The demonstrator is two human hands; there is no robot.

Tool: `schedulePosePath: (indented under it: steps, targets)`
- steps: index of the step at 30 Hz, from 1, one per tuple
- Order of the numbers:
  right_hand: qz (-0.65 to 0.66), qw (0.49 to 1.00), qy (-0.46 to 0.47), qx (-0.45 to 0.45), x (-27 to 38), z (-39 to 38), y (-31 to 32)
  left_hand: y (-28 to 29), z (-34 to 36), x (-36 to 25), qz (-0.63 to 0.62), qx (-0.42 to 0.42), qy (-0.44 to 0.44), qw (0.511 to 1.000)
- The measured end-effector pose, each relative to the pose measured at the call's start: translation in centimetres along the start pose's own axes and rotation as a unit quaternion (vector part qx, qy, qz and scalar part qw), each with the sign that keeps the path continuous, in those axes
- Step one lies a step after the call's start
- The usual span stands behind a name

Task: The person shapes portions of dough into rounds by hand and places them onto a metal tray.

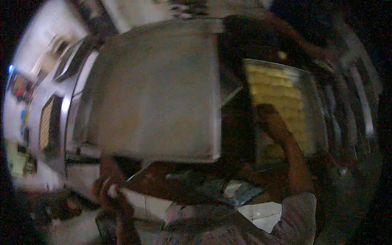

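A large flat, dull grey metal tray or sheet (pixel 155 90) fills the middle. To its right lies a metal tray (pixel 314 114) of yellow pieces in rows (pixel 277 83). My right hand (pixel 269 118) is over the left part of those pieces, dark and blurred; its contact and fingers cannot be made out. My left hand (pixel 108 188) is low at the left, below the grey tray's corner, fingers curled round something small and pale that I cannot make out. A thin metal edge or bar (pixel 139 169) slants near it.
Another person's arm (pixel 302 45) reaches in at upper right. Metal-framed shelving or equipment (pixel 65 106) stands at left, metal rails (pixel 359 102) at far right. A blue-grey crumpled item (pixel 249 192) lies near my body, above white tiles (pixel 261 214).
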State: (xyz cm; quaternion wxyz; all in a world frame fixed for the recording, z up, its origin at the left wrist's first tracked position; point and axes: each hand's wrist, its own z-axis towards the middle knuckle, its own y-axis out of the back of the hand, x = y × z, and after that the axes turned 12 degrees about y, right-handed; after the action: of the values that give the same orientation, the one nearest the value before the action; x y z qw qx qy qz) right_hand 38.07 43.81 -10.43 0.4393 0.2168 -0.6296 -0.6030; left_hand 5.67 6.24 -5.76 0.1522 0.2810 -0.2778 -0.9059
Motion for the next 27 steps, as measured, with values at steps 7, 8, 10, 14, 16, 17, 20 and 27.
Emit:
schedulePosePath:
  steps: [7,8,10,14,16,17,20,27]
  targets:
    - [-0.190,0.971,-0.045,-0.137,0.9,-1.5,1.1,4.1,-0.8,2.8,-0.186,0.272,0.075,0.941]
    - [-0.213,0.959,-0.057,-0.176,1.6,-2.2,2.3,5.1,-1.3,3.8,-0.226,0.335,0.142,0.904]
    - [-0.257,0.928,-0.098,-0.251,3.5,-3.3,3.6,5.6,0.0,6.9,-0.351,0.442,0.242,0.789]
    - [-0.110,0.871,-0.113,-0.465,18.1,-4.8,6.8,5.1,0.4,10.5,-0.357,0.595,0.138,0.707]
    - [-0.013,0.868,-0.067,-0.491,25.4,-4.6,6.7,4.3,-0.3,10.3,-0.355,0.585,0.133,0.717]
    - [0.034,0.889,-0.034,-0.455,28.1,-4.5,5.7,3.7,-0.8,9.9,-0.358,0.583,0.124,0.719]
    - [0.173,0.940,0.051,-0.288,33.4,-5.3,0.8,2.9,0.3,6.7,-0.322,0.479,-0.091,0.811]
    - [0.348,0.924,0.094,-0.130,32.2,-11.7,-7.1,-0.6,-6.9,3.8,-0.328,0.656,0.006,0.680]
